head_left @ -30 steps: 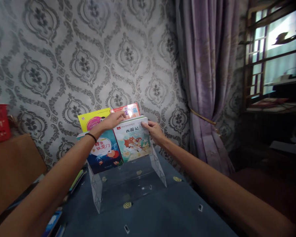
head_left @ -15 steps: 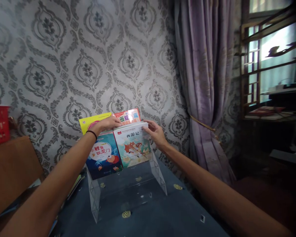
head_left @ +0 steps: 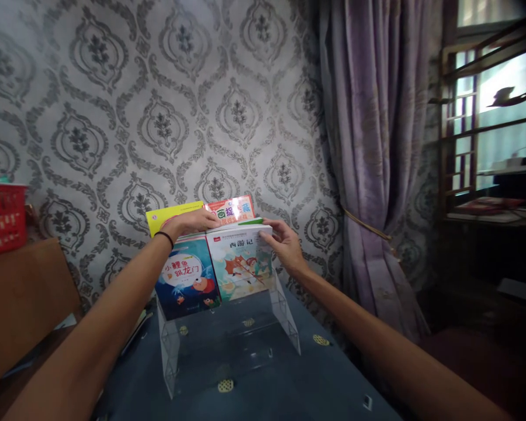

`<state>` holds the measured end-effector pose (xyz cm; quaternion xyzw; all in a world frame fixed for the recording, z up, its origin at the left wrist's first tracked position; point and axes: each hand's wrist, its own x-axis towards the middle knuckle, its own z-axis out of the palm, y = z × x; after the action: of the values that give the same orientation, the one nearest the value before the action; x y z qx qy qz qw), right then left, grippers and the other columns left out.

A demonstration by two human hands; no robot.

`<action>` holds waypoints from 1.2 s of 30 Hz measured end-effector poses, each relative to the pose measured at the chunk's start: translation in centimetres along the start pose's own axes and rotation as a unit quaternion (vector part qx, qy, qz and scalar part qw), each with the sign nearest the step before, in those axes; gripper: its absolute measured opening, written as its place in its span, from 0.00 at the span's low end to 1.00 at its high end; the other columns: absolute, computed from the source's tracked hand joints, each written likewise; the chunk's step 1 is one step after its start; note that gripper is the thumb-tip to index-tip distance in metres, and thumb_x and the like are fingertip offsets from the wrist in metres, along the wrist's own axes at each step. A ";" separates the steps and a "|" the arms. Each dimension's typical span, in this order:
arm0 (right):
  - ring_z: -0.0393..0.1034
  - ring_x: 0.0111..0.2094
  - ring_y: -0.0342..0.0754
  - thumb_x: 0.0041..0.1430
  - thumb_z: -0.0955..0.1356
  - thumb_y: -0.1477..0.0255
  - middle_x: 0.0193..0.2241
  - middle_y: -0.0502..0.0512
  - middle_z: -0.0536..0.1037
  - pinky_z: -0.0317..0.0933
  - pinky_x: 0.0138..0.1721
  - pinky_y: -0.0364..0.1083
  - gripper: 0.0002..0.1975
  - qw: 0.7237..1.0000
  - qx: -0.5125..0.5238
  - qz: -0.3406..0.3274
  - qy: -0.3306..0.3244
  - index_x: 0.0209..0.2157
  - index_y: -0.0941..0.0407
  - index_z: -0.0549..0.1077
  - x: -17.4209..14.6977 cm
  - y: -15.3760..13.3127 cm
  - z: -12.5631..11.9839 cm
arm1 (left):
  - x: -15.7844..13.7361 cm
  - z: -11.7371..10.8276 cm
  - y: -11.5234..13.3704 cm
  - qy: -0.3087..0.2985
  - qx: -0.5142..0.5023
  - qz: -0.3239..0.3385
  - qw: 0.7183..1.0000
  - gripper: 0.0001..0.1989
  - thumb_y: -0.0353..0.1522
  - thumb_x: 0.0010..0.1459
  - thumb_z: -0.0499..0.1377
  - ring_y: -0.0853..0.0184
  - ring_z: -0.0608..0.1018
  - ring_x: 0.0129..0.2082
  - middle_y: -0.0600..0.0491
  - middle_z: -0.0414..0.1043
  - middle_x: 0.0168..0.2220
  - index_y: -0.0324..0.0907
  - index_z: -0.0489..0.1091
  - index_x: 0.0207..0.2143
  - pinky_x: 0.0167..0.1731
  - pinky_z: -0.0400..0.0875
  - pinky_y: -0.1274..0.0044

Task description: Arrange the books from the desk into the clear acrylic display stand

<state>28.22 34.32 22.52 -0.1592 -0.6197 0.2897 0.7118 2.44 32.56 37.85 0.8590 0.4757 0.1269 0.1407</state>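
On clear rack (head_left: 286,316), white book (head_left: 241,269); my right grip (head_left: 286,247) pinches its upper corner. Left grip (head_left: 196,221) by top edge, hold unclear. Probably light, bendy, slick; best pinched at corners, thumb front.

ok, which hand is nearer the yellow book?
Left. The left hand overlaps the yellow book's lower right part in this view; the right hand is farther off to the right, at the upper right corner of the pale front book.
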 end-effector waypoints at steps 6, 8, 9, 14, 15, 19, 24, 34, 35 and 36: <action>0.73 0.53 0.57 0.50 0.76 0.56 0.55 0.57 0.77 0.71 0.49 0.54 0.19 1.000 -0.007 0.005 0.000 0.40 0.51 0.75 0.0 0.0 -0.2 | -0.8 -0.9 0.0 -0.012 -0.068 -0.081 0.994 0.19 0.41 0.46 0.65 0.67 0.71 0.32 0.55 0.75 0.33 0.43 0.76 0.40 0.32 0.62 0.76; 0.73 0.53 0.57 0.50 0.76 0.57 0.55 0.57 0.77 0.71 0.50 0.55 0.18 1.000 -0.009 0.005 0.000 0.39 0.51 0.75 0.0 -0.1 -0.2 | -1.1 -1.0 0.3 -0.020 -0.088 -0.100 0.991 0.19 0.38 0.44 0.65 0.67 0.72 0.33 0.55 0.75 0.34 0.43 0.76 0.41 0.32 0.64 0.77; 0.73 0.54 0.57 0.50 0.76 0.57 0.55 0.58 0.77 0.70 0.50 0.55 0.18 1.000 -0.009 0.005 0.000 0.39 0.51 0.75 0.0 -0.1 -0.2 | -1.2 -1.0 0.5 -0.023 -0.090 -0.101 0.991 0.18 0.36 0.44 0.65 0.68 0.72 0.32 0.55 0.75 0.33 0.43 0.76 0.40 0.33 0.64 0.77; 0.71 0.56 0.59 0.49 0.76 0.58 0.55 0.59 0.77 0.69 0.50 0.56 0.18 1.000 -0.014 0.001 0.007 0.38 0.51 0.75 -0.1 -0.5 0.1 | -1.4 -1.0 1.2 -0.006 -0.058 -0.080 0.995 0.16 0.33 0.43 0.63 0.71 0.71 0.27 0.58 0.71 0.27 0.41 0.76 0.38 0.29 0.65 0.78; 0.72 0.55 0.58 0.49 0.76 0.58 0.54 0.59 0.77 0.70 0.50 0.56 0.18 1.000 -0.014 0.000 0.010 0.38 0.51 0.74 -0.1 -0.6 0.1 | -1.3 -0.9 1.3 -0.002 -0.050 -0.076 0.996 0.15 0.33 0.43 0.62 0.71 0.70 0.25 0.58 0.70 0.26 0.41 0.76 0.37 0.29 0.66 0.79; 0.76 0.44 0.53 0.49 0.76 0.56 0.46 0.56 0.81 0.71 0.43 0.52 0.18 1.000 -0.006 0.008 0.004 0.37 0.51 0.74 -0.2 -0.8 0.3 | -0.8 -0.4 1.1 0.041 -0.017 -0.053 0.998 0.13 0.32 0.44 0.61 0.72 0.70 0.23 0.58 0.69 0.22 0.40 0.76 0.35 0.27 0.66 0.80; 0.76 0.35 0.49 0.48 0.76 0.55 0.35 0.51 0.82 0.70 0.36 0.48 0.20 0.999 0.024 0.016 -0.014 0.36 0.51 0.72 -0.3 -1.0 0.4 | -0.7 -0.1 1.0 0.068 -0.003 -0.050 0.996 0.11 0.29 0.42 0.60 0.72 0.70 0.22 0.57 0.69 0.22 0.40 0.75 0.32 0.25 0.65 0.80; 0.75 0.35 0.50 0.46 0.77 0.53 0.34 0.51 0.80 0.70 0.34 0.48 0.22 1.000 0.007 0.009 -0.013 0.38 0.50 0.71 0.0 -0.6 0.2 | -1.1 -0.4 0.5 0.039 0.044 -0.021 0.998 0.14 0.31 0.39 0.58 0.73 0.66 0.23 0.58 0.67 0.23 0.39 0.76 0.31 0.23 0.59 0.80; 0.75 0.36 0.51 0.46 0.77 0.53 0.36 0.52 0.80 0.71 0.35 0.48 0.22 1.000 0.005 0.009 -0.016 0.38 0.50 0.71 0.1 -0.7 0.2 | -0.9 -0.3 0.5 0.043 0.053 -0.017 0.998 0.13 0.31 0.40 0.58 0.73 0.65 0.22 0.58 0.67 0.22 0.39 0.76 0.30 0.23 0.58 0.80; 0.75 0.37 0.51 0.46 0.77 0.53 0.37 0.52 0.81 0.71 0.36 0.48 0.22 1.000 0.003 0.008 -0.018 0.38 0.50 0.71 0.1 -0.7 0.1 | -0.8 -0.2 0.5 0.047 0.060 -0.013 0.997 0.11 0.32 0.41 0.58 0.73 0.64 0.22 0.59 0.65 0.21 0.39 0.76 0.29 0.23 0.56 0.80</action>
<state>28.29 33.81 23.03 -0.1568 -0.6301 0.3004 0.6987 2.35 31.60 38.13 0.8529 0.4993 0.1368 0.0678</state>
